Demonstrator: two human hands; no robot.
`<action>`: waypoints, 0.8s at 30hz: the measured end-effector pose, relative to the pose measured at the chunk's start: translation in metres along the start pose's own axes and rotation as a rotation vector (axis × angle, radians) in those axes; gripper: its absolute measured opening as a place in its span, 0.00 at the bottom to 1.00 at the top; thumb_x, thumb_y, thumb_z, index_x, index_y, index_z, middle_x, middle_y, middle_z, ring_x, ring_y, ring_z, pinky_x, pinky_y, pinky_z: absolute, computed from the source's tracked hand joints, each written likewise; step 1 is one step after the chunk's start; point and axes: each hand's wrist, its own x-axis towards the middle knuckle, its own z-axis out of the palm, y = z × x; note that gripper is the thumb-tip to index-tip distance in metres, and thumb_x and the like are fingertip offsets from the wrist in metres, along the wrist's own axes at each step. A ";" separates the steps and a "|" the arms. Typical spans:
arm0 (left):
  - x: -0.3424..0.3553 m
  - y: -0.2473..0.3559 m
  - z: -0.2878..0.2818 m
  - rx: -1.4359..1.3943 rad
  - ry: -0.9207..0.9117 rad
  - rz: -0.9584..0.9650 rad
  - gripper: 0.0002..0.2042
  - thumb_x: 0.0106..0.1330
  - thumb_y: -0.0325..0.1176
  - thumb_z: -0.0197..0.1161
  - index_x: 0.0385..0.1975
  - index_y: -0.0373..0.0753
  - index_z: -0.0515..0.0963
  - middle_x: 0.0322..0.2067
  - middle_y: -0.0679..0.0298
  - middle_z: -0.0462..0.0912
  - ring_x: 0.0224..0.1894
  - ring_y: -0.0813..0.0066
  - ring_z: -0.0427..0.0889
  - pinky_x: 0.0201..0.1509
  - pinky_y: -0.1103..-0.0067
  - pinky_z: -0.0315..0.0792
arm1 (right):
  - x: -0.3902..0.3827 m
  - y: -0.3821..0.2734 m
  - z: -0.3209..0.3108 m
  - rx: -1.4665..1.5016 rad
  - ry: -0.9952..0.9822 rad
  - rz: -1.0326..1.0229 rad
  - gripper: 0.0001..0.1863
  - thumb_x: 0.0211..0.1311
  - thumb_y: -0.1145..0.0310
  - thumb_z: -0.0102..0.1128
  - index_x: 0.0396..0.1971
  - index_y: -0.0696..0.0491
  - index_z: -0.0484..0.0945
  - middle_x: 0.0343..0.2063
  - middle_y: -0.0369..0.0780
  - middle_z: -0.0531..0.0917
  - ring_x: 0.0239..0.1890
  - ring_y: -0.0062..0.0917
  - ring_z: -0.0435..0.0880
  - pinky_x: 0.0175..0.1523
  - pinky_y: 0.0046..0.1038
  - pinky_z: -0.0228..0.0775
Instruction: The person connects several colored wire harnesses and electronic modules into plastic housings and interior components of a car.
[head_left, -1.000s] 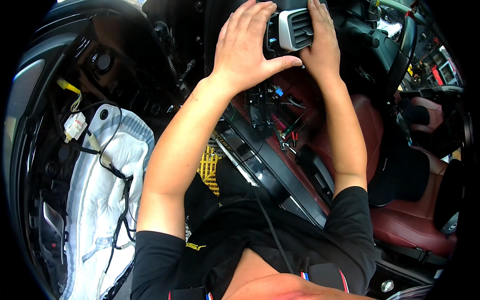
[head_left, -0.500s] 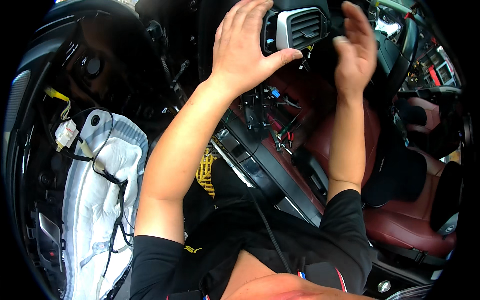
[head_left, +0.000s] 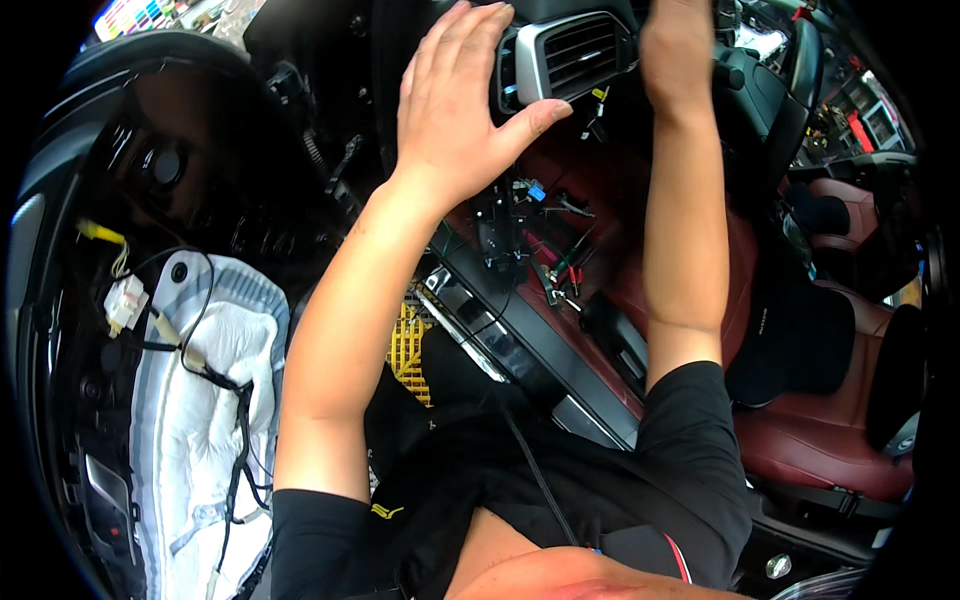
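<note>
My left hand (head_left: pixel 450 115) lies against the end of the dashboard, fingers stretched upward and thumb out to the right, holding nothing. Right beside it sits a silver-framed air vent (head_left: pixel 572 58) with dark slats; the thumb tip is just below its left edge. On the vent's other side my right hand (head_left: pixel 680 60) reaches up to the picture's top edge. It is smeared by motion and its fingers are out of sight, so whether it touches the dashboard cannot be made out. A small yellow connector (head_left: pixel 600 94) hangs below the vent.
At left stands the opened door with white padding (head_left: pixel 205 375), a black cable and a white connector (head_left: pixel 125 303). Below my arms runs the door sill (head_left: pixel 470 320). A steering wheel (head_left: pixel 803 105), dark red seats (head_left: pixel 815 435) and loose wires with red-handled clips (head_left: pixel 573 275) lie to the right.
My right hand has moved up and slightly left, its fingers leaving the picture. The left hand stays flat beside the vent. The whole view has shifted a little.
</note>
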 end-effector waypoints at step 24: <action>-0.001 0.002 0.007 -0.004 -0.058 -0.015 0.39 0.59 0.51 0.73 0.65 0.35 0.67 0.65 0.53 0.70 0.73 0.53 0.61 0.74 0.63 0.56 | -0.134 0.022 -0.032 0.514 0.376 0.289 0.27 0.80 0.56 0.39 0.17 0.52 0.63 0.16 0.34 0.67 0.20 0.18 0.65 0.26 0.21 0.55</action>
